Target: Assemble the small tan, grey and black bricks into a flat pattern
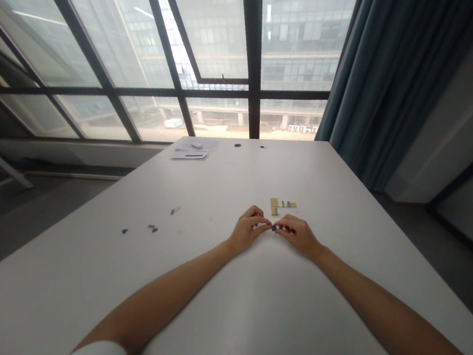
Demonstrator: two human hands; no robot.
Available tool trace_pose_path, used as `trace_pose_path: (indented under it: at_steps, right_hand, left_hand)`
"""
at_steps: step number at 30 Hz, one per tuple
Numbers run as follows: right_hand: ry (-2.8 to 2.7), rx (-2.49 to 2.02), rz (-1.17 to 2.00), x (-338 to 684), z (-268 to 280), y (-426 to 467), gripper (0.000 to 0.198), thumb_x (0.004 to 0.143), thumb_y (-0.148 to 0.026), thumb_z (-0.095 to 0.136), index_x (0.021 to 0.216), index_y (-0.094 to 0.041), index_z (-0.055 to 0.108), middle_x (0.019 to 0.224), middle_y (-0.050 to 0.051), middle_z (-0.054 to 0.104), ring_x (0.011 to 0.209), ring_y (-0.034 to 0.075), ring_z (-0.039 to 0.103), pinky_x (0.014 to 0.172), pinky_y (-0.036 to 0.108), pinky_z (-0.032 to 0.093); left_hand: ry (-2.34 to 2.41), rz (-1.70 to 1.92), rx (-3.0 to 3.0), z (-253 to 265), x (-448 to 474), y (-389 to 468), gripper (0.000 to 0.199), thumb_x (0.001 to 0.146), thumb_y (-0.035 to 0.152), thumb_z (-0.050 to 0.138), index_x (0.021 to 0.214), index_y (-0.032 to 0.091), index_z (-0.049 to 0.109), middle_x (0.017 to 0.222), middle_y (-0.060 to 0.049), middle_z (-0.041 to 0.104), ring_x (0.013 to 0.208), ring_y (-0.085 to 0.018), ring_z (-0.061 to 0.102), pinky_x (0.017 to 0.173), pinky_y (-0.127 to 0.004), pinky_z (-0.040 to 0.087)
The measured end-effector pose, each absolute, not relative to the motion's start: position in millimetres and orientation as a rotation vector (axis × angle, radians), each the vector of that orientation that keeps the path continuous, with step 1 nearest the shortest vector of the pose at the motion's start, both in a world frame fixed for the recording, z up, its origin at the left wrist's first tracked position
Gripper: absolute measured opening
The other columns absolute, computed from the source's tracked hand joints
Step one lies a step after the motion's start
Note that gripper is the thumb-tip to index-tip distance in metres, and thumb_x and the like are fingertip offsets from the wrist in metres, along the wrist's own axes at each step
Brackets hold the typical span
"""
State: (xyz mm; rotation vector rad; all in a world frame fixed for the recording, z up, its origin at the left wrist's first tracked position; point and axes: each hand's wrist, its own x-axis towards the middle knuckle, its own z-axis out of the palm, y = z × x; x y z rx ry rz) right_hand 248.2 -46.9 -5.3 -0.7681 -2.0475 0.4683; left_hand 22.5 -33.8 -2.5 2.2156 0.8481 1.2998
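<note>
Between the fingertips of both hands is a small dark block (274,227), too small to make out in detail. My left hand (248,228) pinches it from the left, thumb and fingers closed. From the other side my right hand (297,233) grips it with thumb and fingertips. Just beyond the hands lies a flat group of tan and dark grey pieces (275,203) on the white table (227,188). The fingers partly cover the near edge of that group.
Several small dark pieces (152,228) lie to the left, along with a tan-and-dark piece (175,210) and a lone dark piece (125,231). Papers (190,152) rest at the far left. A round dark object (237,145) sits near the far edge, by the windows.
</note>
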Motion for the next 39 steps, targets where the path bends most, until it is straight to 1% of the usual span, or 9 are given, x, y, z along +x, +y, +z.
trace_pose_path:
  at_steps: [7, 13, 17, 23, 29, 35, 39]
  right_hand:
    - [-2.051, -0.73, 0.388, 246.8, -3.8, -48.3, 0.014, 0.092, -0.033, 0.065, 0.094, -0.02, 0.07, 0.081, 0.002, 0.063, 0.06, 0.011, 0.048, 0.058, 0.024, 0.042]
    - [-2.03, -0.739, 0.299, 245.2, -1.8, -50.1, 0.012, 0.092, -0.032, 0.066, 0.091, -0.02, 0.068, 0.078, 0.002, 0.062, 0.059, 0.011, 0.047, 0.057, 0.024, 0.042]
    - [-2.03, -0.751, 0.293, 245.8, -0.1, -50.9, 0.015, 0.093, -0.034, 0.065, 0.091, -0.02, 0.068, 0.079, 0.002, 0.062, 0.059, 0.011, 0.047, 0.058, 0.025, 0.042]
    - [-2.029, -0.736, 0.325, 246.0, 0.7, -49.9, 0.019, 0.096, -0.037, 0.062, 0.09, -0.02, 0.069, 0.078, 0.003, 0.063, 0.061, 0.012, 0.052, 0.061, 0.025, 0.045]
    - [-2.03, -0.697, 0.32, 245.9, 1.6, -50.7, 0.019, 0.1, -0.03, 0.054, 0.092, -0.021, 0.069, 0.083, 0.005, 0.065, 0.075, 0.015, 0.061, 0.07, 0.027, 0.048]
    - [-2.04, -0.686, 0.31, 245.9, 1.8, -51.6, 0.018, 0.099, -0.03, 0.055, 0.092, -0.02, 0.068, 0.08, 0.003, 0.063, 0.064, 0.013, 0.053, 0.062, 0.026, 0.044]
    - [-2.029, -0.684, 0.333, 245.5, 1.3, -51.3, 0.016, 0.098, -0.031, 0.057, 0.093, -0.02, 0.067, 0.08, 0.003, 0.062, 0.063, 0.012, 0.051, 0.061, 0.026, 0.044]
  left_hand:
    - [0.84, 1.329, 2.227, 0.2, 25.0, -36.9, 0.019, 0.09, 0.037, 0.069, 0.092, 0.021, 0.078, 0.089, -0.004, 0.056, 0.072, -0.011, 0.049, 0.062, -0.023, 0.043]
    - [0.832, 1.286, 2.243, 0.0, 24.2, -38.4, 0.02, 0.091, 0.035, 0.066, 0.1, 0.021, 0.077, 0.094, -0.005, 0.056, 0.073, -0.011, 0.049, 0.063, -0.024, 0.043]
    - [0.82, 1.276, 2.226, 2.8, 23.6, -39.1, 0.023, 0.088, 0.038, 0.071, 0.101, 0.02, 0.077, 0.093, -0.005, 0.056, 0.073, -0.011, 0.049, 0.062, -0.024, 0.043]
    - [0.814, 1.278, 2.232, 2.4, 23.6, -38.4, 0.024, 0.088, 0.039, 0.071, 0.101, 0.02, 0.078, 0.092, -0.005, 0.056, 0.071, -0.011, 0.048, 0.062, -0.024, 0.043]
    - [0.8, 1.267, 2.221, 2.1, 23.7, -38.4, 0.025, 0.089, 0.041, 0.07, 0.102, 0.022, 0.078, 0.092, -0.005, 0.056, 0.071, -0.011, 0.049, 0.062, -0.024, 0.043]
    - [0.77, 1.293, 2.214, -0.8, 23.4, -35.4, 0.025, 0.09, 0.041, 0.068, 0.103, 0.023, 0.079, 0.092, -0.005, 0.057, 0.073, -0.012, 0.05, 0.062, -0.024, 0.043]
    - [0.725, 1.318, 2.194, -1.1, 23.3, -34.5, 0.022, 0.088, 0.04, 0.07, 0.101, 0.024, 0.08, 0.089, -0.005, 0.056, 0.075, -0.012, 0.051, 0.061, -0.024, 0.042]
